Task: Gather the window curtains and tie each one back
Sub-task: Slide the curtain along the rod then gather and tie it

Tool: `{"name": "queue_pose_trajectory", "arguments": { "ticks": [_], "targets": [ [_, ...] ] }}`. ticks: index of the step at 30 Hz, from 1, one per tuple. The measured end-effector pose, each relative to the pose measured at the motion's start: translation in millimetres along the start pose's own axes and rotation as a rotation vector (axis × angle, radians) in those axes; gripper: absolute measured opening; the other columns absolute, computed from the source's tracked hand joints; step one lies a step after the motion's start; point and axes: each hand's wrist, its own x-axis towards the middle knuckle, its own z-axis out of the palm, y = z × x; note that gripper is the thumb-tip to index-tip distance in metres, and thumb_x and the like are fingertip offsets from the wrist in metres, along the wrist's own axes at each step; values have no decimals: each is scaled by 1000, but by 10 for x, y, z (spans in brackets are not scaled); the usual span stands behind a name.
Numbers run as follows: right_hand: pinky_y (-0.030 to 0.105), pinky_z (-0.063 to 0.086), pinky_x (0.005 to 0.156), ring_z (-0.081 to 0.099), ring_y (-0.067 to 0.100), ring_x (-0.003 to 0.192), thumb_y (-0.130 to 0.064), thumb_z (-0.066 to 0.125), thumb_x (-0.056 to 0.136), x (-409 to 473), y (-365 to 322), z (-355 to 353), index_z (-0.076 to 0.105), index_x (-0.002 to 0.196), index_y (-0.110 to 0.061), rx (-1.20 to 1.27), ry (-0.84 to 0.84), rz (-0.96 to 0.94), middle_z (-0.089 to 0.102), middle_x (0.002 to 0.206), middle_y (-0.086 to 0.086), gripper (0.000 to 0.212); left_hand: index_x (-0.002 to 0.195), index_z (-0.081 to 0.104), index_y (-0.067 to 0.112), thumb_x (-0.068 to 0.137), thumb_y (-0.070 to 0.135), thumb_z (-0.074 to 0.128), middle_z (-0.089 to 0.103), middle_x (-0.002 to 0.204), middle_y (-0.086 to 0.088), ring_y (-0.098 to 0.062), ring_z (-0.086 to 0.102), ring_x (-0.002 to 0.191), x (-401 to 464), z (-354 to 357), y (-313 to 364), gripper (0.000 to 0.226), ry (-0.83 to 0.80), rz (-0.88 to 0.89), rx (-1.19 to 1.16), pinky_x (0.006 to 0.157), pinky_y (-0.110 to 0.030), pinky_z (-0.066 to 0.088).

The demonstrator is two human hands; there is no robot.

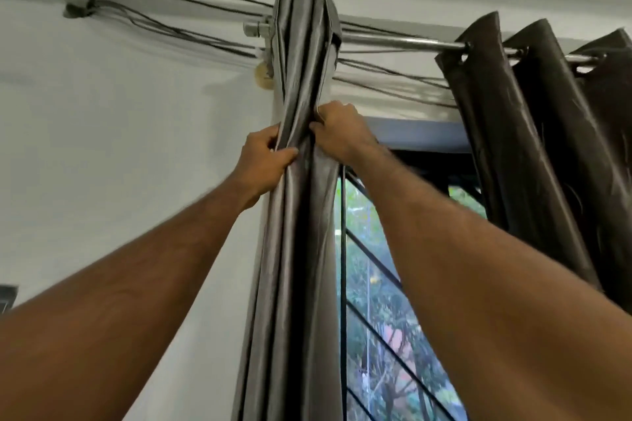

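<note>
A grey shiny curtain (301, 55) hangs bunched in tight folds at the left end of a metal rod (393, 40). My left hand (263, 155) grips the left folds, thumb and fingers pinching the cloth. My right hand (337, 128) grips the right folds at about the same height, a little higher. Both arms reach up from below. A darker brown curtain (533, 133) hangs in looser folds on the rod at the right, untouched by either hand.
Several dark cables (178, 7) run along the wall from a hole at upper left and pass behind the rod. The window (383, 301) between the curtains shows slanted bars and greenery. A white wall lies to the left, and the ceiling is close above.
</note>
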Motion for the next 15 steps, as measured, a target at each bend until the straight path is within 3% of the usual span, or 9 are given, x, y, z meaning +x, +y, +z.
{"name": "queue_pose_trajectory", "arguments": {
  "ticks": [3, 6, 9, 12, 15],
  "targets": [
    [36, 45, 72, 61, 42, 100, -31, 53, 81, -570, 1, 221, 49, 88, -19, 124, -10, -23, 67, 105, 18, 15, 120, 69, 12, 91, 2, 66, 73, 95, 5, 3, 69, 81, -249, 99, 14, 31, 27, -32, -29, 75, -15, 54],
    [44, 56, 72, 64, 34, 84, -24, 54, 85, -1159, -70, 416, 57, 106, -15, 365, 157, 43, 68, 90, 12, 22, 109, 73, 12, 94, 23, 66, 75, 93, -4, -13, 71, 88, -677, 143, -26, 19, 49, -53, -65, 83, -34, 60],
    [38, 50, 60, 61, 28, 67, -12, 52, 85, -1718, -117, 545, 47, 124, -20, 426, 218, 70, 62, 72, 7, 40, 92, 72, 11, 97, 51, 49, 71, 83, -14, -29, 65, 77, -1220, 139, -42, 47, 87, -180, -108, 77, -48, 56],
    [31, 46, 53, 59, 18, 58, -5, 54, 85, -2281, -211, 618, 45, 127, -18, 504, 216, 37, 59, 67, 2, 45, 102, 74, 7, 104, 47, 38, 74, 92, -17, -30, 68, 80, -1788, 87, -130, 54, 127, -315, -143, 79, -49, 59],
    [34, 53, 58, 64, 15, 64, -2, 55, 88, -2791, -279, 724, 52, 119, -16, 581, 196, 55, 66, 78, 3, 34, 99, 76, 7, 100, 25, 57, 75, 86, -7, -20, 69, 77, -2415, 41, -245, 26, 101, -291, -42, 76, -37, 59]
  ]
}}
